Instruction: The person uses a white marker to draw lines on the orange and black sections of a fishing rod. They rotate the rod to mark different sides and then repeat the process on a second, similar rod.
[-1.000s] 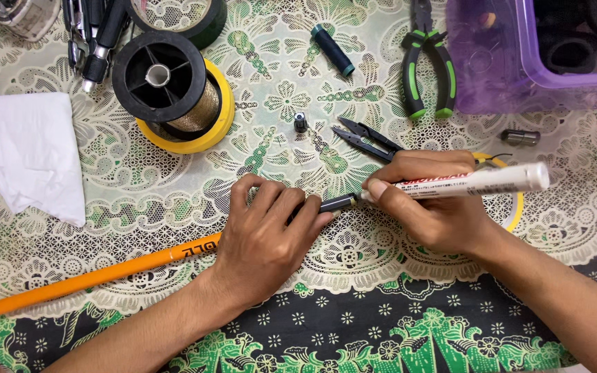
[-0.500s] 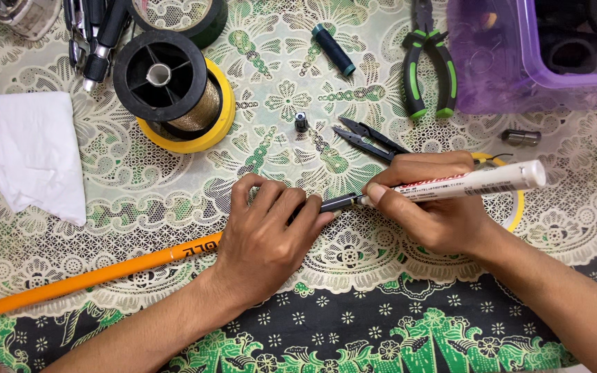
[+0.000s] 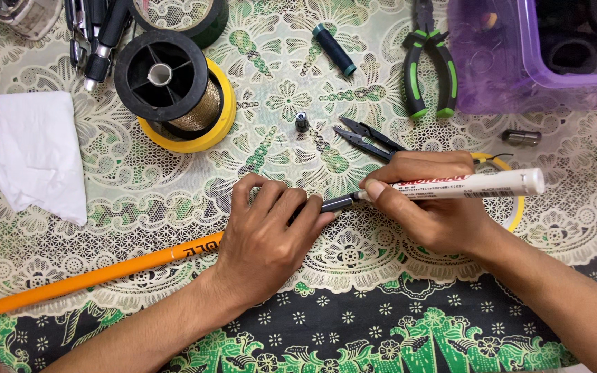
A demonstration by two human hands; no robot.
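1. Since a second ago I register almost no change: the left hand (image 3: 264, 231) stays pressed over the orange rod (image 3: 91, 278), and the right hand (image 3: 430, 204) keeps the white marker (image 3: 478, 184) with its tip at the rod's dark end (image 3: 336, 202).
2. Grip state: the left hand is clenched down on the rod, pinning it to the worktop (image 3: 354, 276); the right hand grasps the marker like a pen.
3. I judge the steadiness to mean fine marking work on the rod's end is in progress, with the tip barely travelling.
4. Rod position: it runs from the near left corner diagonally toward the worktop's centre.
5. Surface: a lace-patterned green and cream cloth covers the worktop, darker along the near edge.
6. Toward the far edge lie a black spool on a yellow reel (image 3: 174, 97), a small dark thread bobbin (image 3: 334, 50) and green-handled pliers (image 3: 428, 65); a purple bin (image 3: 513, 69) occupies the far right corner.
7. White tissue (image 3: 32, 155) lies at the left edge; small snips (image 3: 367, 138) rest just beyond the right hand.
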